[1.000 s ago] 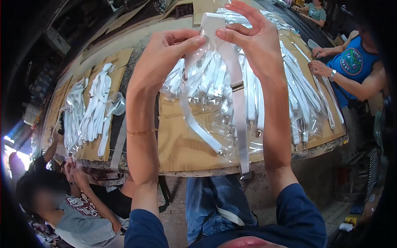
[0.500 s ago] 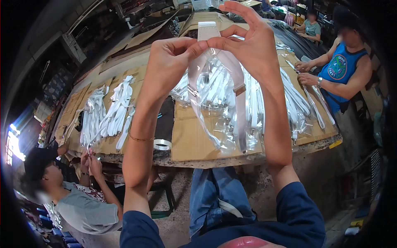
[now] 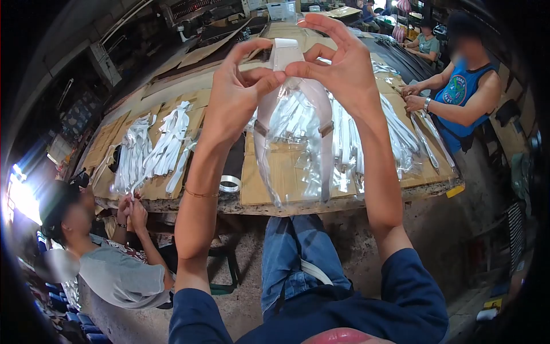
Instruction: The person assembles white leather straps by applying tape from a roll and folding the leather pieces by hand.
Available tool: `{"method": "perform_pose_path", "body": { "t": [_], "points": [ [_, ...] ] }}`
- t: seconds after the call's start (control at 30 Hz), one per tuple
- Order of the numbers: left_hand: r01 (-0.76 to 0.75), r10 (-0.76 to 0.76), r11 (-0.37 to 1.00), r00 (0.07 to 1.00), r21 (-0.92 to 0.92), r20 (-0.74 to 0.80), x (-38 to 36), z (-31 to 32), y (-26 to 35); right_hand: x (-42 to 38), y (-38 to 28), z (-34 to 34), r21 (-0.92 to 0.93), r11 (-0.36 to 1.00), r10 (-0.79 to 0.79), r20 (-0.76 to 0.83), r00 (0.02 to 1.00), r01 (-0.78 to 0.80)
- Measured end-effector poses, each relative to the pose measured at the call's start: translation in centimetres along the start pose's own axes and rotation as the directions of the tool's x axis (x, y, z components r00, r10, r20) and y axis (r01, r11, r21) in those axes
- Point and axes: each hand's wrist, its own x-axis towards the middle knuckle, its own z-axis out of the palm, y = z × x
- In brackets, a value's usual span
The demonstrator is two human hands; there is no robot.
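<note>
Both hands are raised above the table, holding a white strap in a clear plastic bag (image 3: pixel 261 150) near its top end. My left hand (image 3: pixel 243 86) pinches the left edge, thumb and index finger apart along it. My right hand (image 3: pixel 338 63) grips the right edge between thumb and curled index finger, its other fingers raised. The strap's two sides hang down in a loop, with a small metal-coloured piece on each. Below and behind it, many white straps (image 3: pixel 346 137) lie on the cardboard.
A cardboard-covered table (image 3: pixel 260 189) bears more white straps (image 3: pixel 172 137) at left and a tape roll (image 3: pixel 230 183) near its front edge. Co-workers handle straps at the left (image 3: pixel 120 269) and right (image 3: pixel 470 92). Another person (image 3: pixel 427 45) sits farther back.
My left index finger has lifted and extended along the strap's top end. The hanging loop has turned, so both metal-coloured pieces show. The camera view has shifted slightly.
</note>
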Motion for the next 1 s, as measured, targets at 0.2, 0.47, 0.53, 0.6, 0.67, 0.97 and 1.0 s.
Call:
{"method": "perform_pose_path", "body": {
  "t": [0.2, 0.47, 0.53, 0.6, 0.67, 0.97, 1.0],
  "points": [
    [-0.02, 0.024, 0.995, 0.999, 0.095, -0.035, -0.7, -0.3, 1.0, 0.2, -1.3, 0.9, -0.007, 0.999, -0.046, -0.046, 0.998, 0.046],
    [-0.088, 0.101, 0.985, 0.992, 0.148, -0.081, -3.1, 1.2, 2.5, -0.8, -4.0, 2.3, 0.047, 0.996, 0.083, -0.126, 0.989, -0.078],
    [-0.101, 0.131, 0.959, 0.987, 0.266, -0.095, -3.4, 1.4, 2.5, -1.3, -3.9, 2.5, -0.169, 0.984, 0.026, -0.131, 0.991, -0.048],
    [-0.039, 0.078, 0.962, 0.988, 0.271, -0.135, -3.3, 1.5, 2.7, -1.7, -3.1, 2.5, -0.105, 0.994, -0.022, -0.13, 0.991, 0.009],
    [-0.029, 0.071, 0.966, 0.985, 0.256, -0.159, -3.2, 1.6, 2.5, -1.9, -2.4, 2.2, -0.044, 0.997, -0.072, -0.134, 0.988, 0.067],
    [0.036, -0.071, 0.971, 0.988, -0.237, -0.139, -2.9, 1.1, 1.8, -6.5, -2.1, 0.2, 0.017, 0.985, 0.173, -0.049, 0.984, -0.172],
    [0.113, -0.144, 0.923, 0.988, -0.368, -0.059, -2.9, 1.1, 1.8, -6.7, -1.9, 0.2, 0.002, 0.984, 0.176, -0.06, 0.982, -0.176]
  ]
}}
